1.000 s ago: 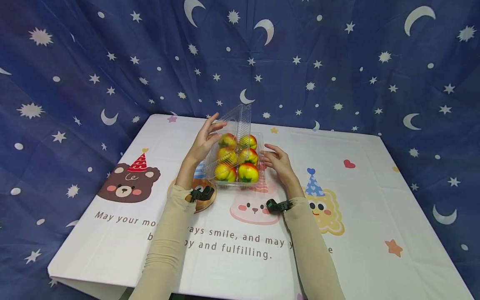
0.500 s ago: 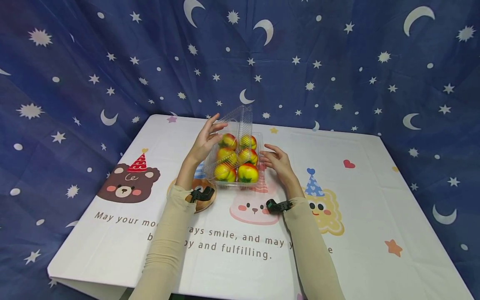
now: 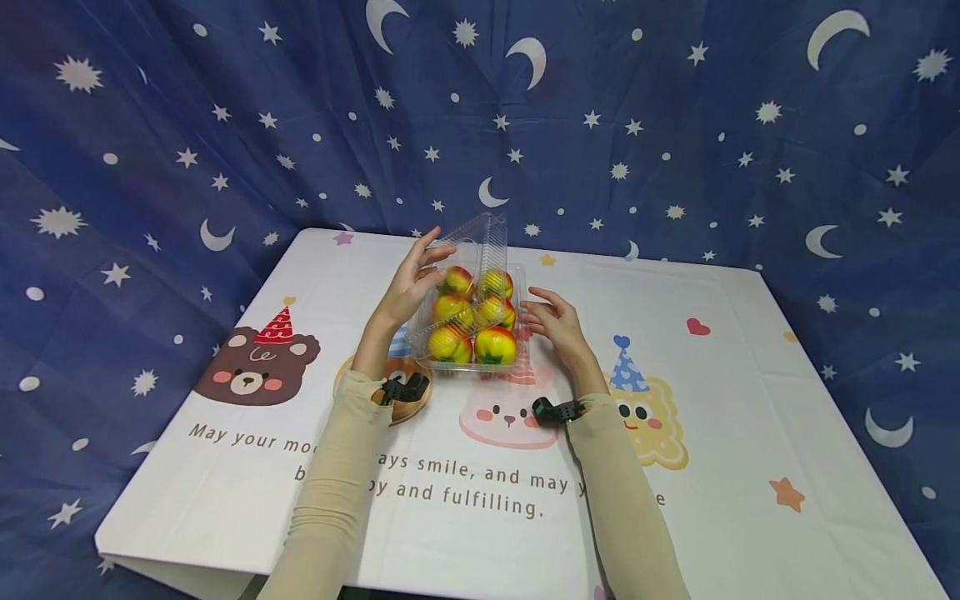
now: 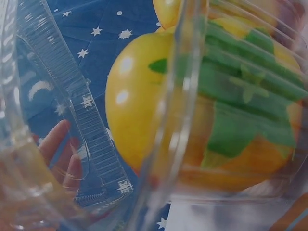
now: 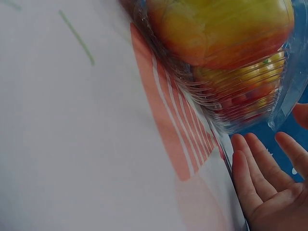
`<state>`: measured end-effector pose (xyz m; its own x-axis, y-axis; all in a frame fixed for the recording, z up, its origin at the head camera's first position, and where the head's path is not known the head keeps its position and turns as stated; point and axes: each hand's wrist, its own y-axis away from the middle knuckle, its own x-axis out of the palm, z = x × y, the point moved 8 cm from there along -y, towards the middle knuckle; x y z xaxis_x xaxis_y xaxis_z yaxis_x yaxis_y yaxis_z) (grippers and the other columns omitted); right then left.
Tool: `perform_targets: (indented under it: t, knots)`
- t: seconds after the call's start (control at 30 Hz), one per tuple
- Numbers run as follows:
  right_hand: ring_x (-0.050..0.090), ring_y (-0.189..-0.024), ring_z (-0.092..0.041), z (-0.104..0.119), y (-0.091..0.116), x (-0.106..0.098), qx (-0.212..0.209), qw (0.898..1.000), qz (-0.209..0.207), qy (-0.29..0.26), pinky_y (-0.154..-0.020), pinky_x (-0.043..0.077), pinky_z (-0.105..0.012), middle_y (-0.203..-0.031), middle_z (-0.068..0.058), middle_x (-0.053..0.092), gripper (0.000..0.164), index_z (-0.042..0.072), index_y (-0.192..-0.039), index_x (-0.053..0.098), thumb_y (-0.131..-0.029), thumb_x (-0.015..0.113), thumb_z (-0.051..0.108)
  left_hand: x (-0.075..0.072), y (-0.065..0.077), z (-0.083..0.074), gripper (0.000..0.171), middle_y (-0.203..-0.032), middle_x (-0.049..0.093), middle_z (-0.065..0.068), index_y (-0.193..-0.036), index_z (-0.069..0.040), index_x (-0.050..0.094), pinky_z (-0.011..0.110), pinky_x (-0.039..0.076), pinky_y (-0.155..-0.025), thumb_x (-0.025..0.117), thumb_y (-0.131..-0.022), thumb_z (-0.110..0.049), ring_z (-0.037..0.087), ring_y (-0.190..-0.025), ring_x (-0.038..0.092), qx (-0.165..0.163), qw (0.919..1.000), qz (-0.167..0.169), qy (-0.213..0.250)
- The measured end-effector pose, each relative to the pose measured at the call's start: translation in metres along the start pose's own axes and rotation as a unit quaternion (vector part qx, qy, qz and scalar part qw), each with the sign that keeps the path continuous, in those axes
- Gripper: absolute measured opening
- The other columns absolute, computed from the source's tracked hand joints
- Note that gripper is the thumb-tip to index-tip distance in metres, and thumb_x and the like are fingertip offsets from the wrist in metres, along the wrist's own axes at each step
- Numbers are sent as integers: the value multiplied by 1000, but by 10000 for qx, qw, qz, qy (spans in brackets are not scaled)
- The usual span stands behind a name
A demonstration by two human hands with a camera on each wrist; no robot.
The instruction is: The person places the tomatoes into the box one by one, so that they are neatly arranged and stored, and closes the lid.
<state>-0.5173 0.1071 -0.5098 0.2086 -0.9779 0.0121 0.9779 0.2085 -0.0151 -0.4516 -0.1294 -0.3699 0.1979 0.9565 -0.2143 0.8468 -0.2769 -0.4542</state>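
Note:
A clear plastic clamshell box (image 3: pixel 522 275) stands on the table and holds several yellow-red persimmons (image 3: pixel 496 345) in two columns. Green leafy caps show up close on a persimmon (image 4: pixel 250 106) in the left wrist view. The box's ribbed lid (image 3: pixel 491 237) is tilted up over the left column. My left hand (image 3: pixel 408 283) touches the lid's outer left side with fairly straight fingers, partly seen through the plastic in the left wrist view. At the box's right wall my right hand (image 3: pixel 555 323) rests with loosely extended fingers, the fingertips (image 5: pixel 238 139) close beside the ribbed wall.
The white tablecloth (image 3: pixel 720 400) carries printed cartoon figures and lettering. A dark blue curtain (image 3: pixel 675 125) with moons and stars hangs behind the table. Small black cameras (image 3: pixel 405 388) are strapped at both wrists.
The lid's raised top edge has tipped slightly right and down. Both hands stay almost where they were, and the persimmons have not moved.

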Motion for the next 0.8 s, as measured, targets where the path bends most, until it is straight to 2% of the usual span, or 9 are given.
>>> perform_targets:
  t: [0.33, 0.5, 0.8]
  knots:
    - [62, -112, -40, 0, 1, 1, 26, 10000, 4, -34, -90, 54, -36, -129, -23, 60, 48, 7, -144, 48, -100, 59, 20, 1, 1, 1, 66, -144, 38, 38, -153, 9, 14, 60, 20, -113, 45, -96, 1, 49, -136, 32, -76, 9999, 29, -66]
    - [62, -111, -40, 0, 1, 1, 49, 10000, -9, -19, -89, 54, -35, -129, -23, 60, 47, 7, -144, 48, -100, 59, 20, 2, 0, 3, 67, -144, 37, 38, -154, 7, 14, 58, 20, -114, 47, -97, -2, 47, -137, 32, -138, 9999, 27, -72]
    - [66, -106, -34, -1, 0, 0, 60, 10000, -37, -30, -86, 55, -32, -129, -23, 61, 48, 7, -144, 49, -100, 60, 21, 3, 0, 1, 66, -144, 37, 38, -154, 8, 14, 61, 19, -113, 47, -98, -2, 49, -137, 31, -81, 9999, 54, -43]
